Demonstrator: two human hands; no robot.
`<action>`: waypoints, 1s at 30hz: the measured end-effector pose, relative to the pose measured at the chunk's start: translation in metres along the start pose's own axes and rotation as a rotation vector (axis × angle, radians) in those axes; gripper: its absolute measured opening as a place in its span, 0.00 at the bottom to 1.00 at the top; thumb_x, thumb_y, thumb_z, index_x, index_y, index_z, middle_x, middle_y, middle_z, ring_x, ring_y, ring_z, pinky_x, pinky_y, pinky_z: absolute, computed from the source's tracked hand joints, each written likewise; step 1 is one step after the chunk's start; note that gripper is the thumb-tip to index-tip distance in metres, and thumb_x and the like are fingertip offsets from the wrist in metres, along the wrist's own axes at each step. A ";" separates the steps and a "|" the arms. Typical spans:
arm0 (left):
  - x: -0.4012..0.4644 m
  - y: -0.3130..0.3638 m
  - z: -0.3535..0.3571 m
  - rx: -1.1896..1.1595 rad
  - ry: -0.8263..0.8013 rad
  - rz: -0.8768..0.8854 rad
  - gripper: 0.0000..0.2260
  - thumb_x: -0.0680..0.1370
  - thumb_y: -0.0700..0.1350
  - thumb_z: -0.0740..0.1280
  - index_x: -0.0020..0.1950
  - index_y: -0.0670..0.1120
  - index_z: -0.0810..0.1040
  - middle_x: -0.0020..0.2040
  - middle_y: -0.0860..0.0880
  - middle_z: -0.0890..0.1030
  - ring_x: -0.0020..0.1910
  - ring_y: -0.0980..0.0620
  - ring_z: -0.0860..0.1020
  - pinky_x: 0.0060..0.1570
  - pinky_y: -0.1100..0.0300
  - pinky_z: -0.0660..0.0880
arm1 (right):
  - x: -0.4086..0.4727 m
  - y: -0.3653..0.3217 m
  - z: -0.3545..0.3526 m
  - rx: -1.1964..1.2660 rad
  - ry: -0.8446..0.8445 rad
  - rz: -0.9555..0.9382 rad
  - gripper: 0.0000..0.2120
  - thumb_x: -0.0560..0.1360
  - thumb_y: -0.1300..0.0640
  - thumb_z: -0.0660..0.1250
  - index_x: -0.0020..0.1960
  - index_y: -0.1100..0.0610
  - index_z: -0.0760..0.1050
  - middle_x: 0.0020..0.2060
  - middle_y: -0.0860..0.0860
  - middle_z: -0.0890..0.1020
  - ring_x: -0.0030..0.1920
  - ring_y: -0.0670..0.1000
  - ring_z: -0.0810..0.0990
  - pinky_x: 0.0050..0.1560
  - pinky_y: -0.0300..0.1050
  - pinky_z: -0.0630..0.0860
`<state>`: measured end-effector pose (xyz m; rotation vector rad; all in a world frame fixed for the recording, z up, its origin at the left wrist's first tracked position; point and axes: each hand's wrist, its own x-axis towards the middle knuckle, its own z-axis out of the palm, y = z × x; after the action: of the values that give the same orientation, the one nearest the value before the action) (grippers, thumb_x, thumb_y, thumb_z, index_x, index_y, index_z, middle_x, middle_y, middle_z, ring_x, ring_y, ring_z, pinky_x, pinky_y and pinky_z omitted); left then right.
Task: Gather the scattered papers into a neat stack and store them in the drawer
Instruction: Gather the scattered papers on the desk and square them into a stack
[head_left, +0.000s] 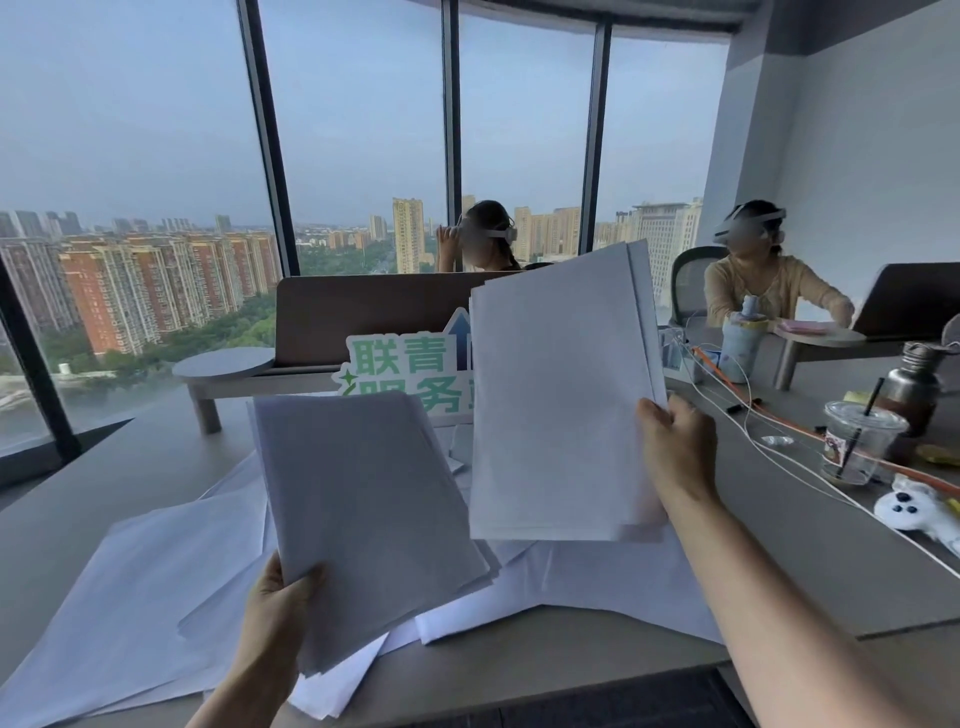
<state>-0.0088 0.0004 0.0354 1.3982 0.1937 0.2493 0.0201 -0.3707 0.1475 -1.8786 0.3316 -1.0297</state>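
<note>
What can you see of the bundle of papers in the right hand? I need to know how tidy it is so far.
The bundle in the right hand is a sheaf of plain white sheets, held upright above the table. The right hand grips its right edge, thumb on the near face. The sheets are only roughly aligned: edges fan out along the top and right. Nothing else touches it.

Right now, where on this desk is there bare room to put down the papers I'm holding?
Bare desk lies to the right of the loose sheets, between the right hand and the white cable. Another bare strip runs behind the sheets on the left, before the window. It is crowded far right around the plastic cup and metal bottle.
</note>
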 end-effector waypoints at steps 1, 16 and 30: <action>0.000 0.000 0.001 0.002 0.000 0.000 0.15 0.74 0.29 0.63 0.49 0.48 0.79 0.46 0.46 0.82 0.46 0.45 0.77 0.49 0.50 0.73 | -0.002 -0.002 0.001 0.009 -0.014 0.010 0.14 0.70 0.55 0.61 0.32 0.62 0.61 0.26 0.52 0.62 0.30 0.53 0.58 0.30 0.47 0.59; -0.016 0.017 0.033 -0.170 -0.094 -0.072 0.07 0.77 0.38 0.66 0.52 0.48 0.80 0.38 0.48 0.84 0.38 0.46 0.78 0.43 0.50 0.75 | -0.067 -0.002 0.051 0.168 -0.401 0.195 0.11 0.77 0.58 0.64 0.37 0.58 0.69 0.29 0.54 0.70 0.31 0.53 0.70 0.29 0.39 0.66; -0.021 0.017 0.029 -0.093 -0.152 -0.016 0.11 0.78 0.37 0.63 0.55 0.49 0.80 0.46 0.46 0.85 0.43 0.45 0.81 0.47 0.48 0.77 | -0.092 0.010 0.070 0.353 -0.610 0.239 0.12 0.76 0.66 0.64 0.56 0.54 0.76 0.47 0.43 0.84 0.52 0.49 0.82 0.51 0.40 0.76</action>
<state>-0.0213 -0.0305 0.0564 1.3163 0.0666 0.1356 0.0193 -0.2783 0.0772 -1.6811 0.0085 -0.2982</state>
